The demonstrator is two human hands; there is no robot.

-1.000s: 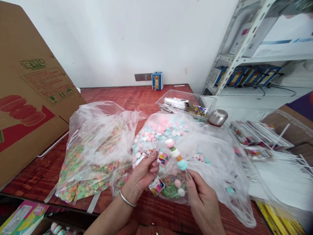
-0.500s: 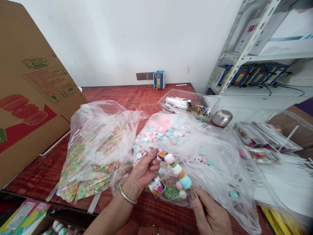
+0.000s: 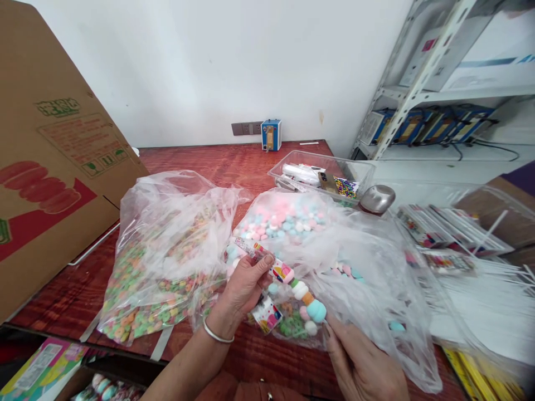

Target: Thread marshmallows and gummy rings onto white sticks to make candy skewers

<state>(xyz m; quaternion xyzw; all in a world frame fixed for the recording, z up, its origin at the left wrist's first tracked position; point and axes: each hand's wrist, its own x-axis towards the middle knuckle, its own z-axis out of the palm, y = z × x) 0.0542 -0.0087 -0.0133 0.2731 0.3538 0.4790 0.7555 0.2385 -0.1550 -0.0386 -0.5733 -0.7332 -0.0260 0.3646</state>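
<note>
My left hand (image 3: 244, 287) pinches a narrow clear printed wrapper (image 3: 261, 259) at its mouth. My right hand (image 3: 361, 365) grips the bottom of a candy skewer (image 3: 307, 296) of pink, white, green, orange and blue pieces. The skewer's pink tip sits at the wrapper's opening. Under both hands lies a clear bag of pink, blue and white round candies (image 3: 288, 217). A second bag of coloured ring candies (image 3: 159, 267) lies to the left. More printed wrappers (image 3: 267, 314) rest below my left hand.
A large cardboard box (image 3: 50, 161) leans at the left. At the back right of the red wooden table (image 3: 217, 161) stands a clear tray (image 3: 324, 175) with small items, beside a metal dome (image 3: 377, 199). Packets and white sticks (image 3: 468, 245) fill the right. Shelving (image 3: 430, 72) stands behind.
The skewer has tilted down and leftward, its tip moving from above the candy bag to the wrapper's mouth. My right hand dropped lower; my left hand shifted slightly with the wrapper.
</note>
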